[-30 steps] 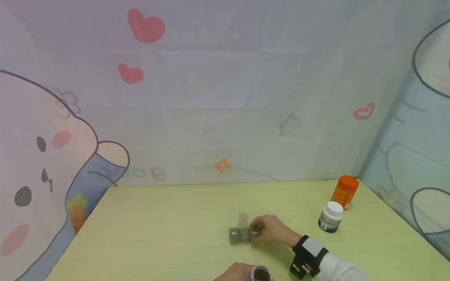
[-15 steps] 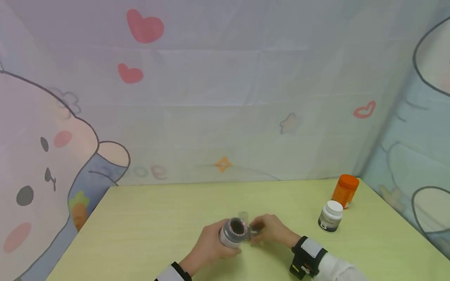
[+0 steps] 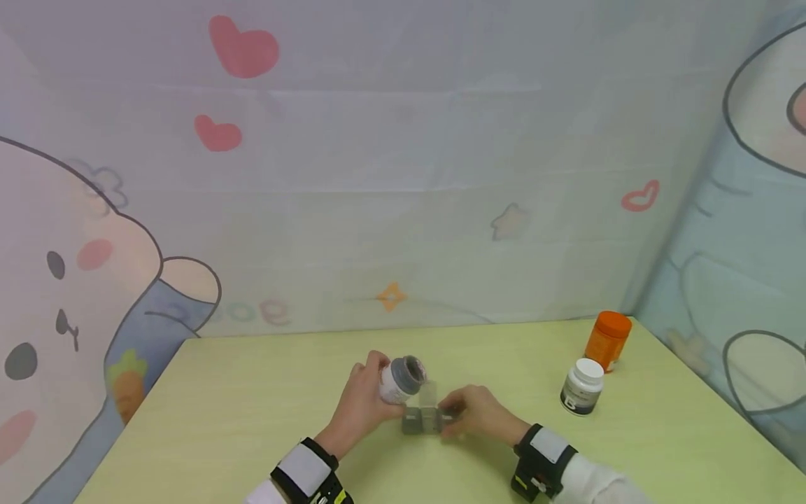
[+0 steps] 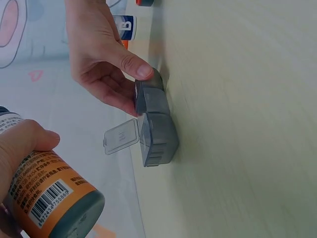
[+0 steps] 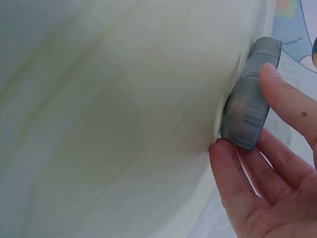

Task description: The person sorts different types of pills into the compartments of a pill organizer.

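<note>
My left hand (image 3: 357, 400) grips a pill bottle (image 3: 398, 380) with a grey body and a white and orange label. The bottle is uncapped, and its mouth leans to the right just above a small grey pill box (image 3: 412, 422). In the left wrist view its dark base and the barcode on its label (image 4: 51, 196) show. The pill box stands on the table with its middle lid (image 4: 122, 136) flipped up. Thumb and fingers of my right hand (image 3: 480, 414) hold the right end of the box, as the pill box (image 5: 247, 106) in the right wrist view shows.
A white-capped bottle (image 3: 582, 387) with a dark band and an orange jar (image 3: 608, 341) stand at the back right of the pale yellow table (image 3: 277, 392). Behind the table hangs a printed cloth (image 3: 378, 175), with another cloth side along the right.
The left hand has come up from the front edge with the bottle, moved forward beside the pill box, and tipped the bottle rightward. The right hand has kept its hold on the box.
</note>
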Action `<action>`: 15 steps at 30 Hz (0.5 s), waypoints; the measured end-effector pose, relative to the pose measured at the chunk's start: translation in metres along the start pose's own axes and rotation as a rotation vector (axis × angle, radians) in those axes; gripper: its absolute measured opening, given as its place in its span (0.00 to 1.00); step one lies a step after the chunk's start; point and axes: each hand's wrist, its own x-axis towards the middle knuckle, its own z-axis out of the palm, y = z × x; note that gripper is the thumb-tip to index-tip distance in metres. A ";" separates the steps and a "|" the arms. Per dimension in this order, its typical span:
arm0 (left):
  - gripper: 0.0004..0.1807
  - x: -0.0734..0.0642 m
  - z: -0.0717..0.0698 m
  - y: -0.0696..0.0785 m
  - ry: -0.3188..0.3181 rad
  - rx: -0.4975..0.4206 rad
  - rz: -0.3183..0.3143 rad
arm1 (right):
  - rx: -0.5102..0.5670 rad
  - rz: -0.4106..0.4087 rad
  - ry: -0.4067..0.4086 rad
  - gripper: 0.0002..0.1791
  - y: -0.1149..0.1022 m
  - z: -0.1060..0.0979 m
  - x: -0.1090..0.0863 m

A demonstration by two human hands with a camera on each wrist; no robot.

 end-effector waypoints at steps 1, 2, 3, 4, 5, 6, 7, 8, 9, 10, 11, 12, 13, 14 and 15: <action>0.33 0.000 0.000 0.000 -0.008 0.013 0.007 | -0.002 0.000 0.002 0.23 0.000 0.000 0.000; 0.33 -0.001 0.000 -0.001 -0.013 0.036 0.019 | -0.005 0.003 0.005 0.24 0.000 0.001 0.000; 0.32 -0.001 0.000 -0.001 -0.019 0.056 0.028 | -0.008 0.003 0.006 0.24 0.000 0.001 0.000; 0.31 -0.001 0.001 -0.001 -0.027 0.075 0.037 | -0.009 0.004 0.009 0.24 0.000 0.001 0.000; 0.31 -0.001 0.001 -0.002 -0.033 0.096 0.047 | -0.011 0.007 0.010 0.24 -0.001 0.002 0.000; 0.31 -0.001 0.002 -0.003 -0.041 0.116 0.055 | -0.013 0.006 0.012 0.24 -0.002 0.002 -0.001; 0.30 -0.001 0.003 -0.004 -0.047 0.138 0.064 | -0.016 0.007 0.011 0.24 -0.003 0.002 -0.001; 0.30 -0.001 0.003 -0.006 -0.052 0.157 0.072 | -0.017 0.008 0.010 0.24 -0.003 0.003 -0.001; 0.30 -0.001 0.005 -0.007 -0.057 0.174 0.078 | -0.015 0.007 0.009 0.24 -0.004 0.003 -0.001; 0.30 -0.001 0.006 -0.008 -0.060 0.198 0.088 | -0.015 0.005 0.008 0.24 -0.005 0.003 -0.001; 0.30 -0.001 0.007 -0.010 -0.064 0.223 0.098 | -0.015 0.002 0.009 0.24 -0.006 0.003 -0.001; 0.30 -0.001 0.008 -0.011 -0.068 0.249 0.108 | -0.011 -0.001 0.008 0.24 -0.006 0.004 -0.001; 0.31 -0.001 0.009 -0.011 -0.070 0.271 0.116 | -0.005 -0.001 0.007 0.24 -0.006 0.004 -0.001; 0.31 -0.002 0.010 -0.012 -0.074 0.290 0.120 | -0.001 -0.002 0.006 0.24 -0.006 0.005 -0.001; 0.31 -0.002 0.011 -0.012 -0.075 0.308 0.126 | 0.001 -0.003 0.006 0.24 -0.006 0.005 0.000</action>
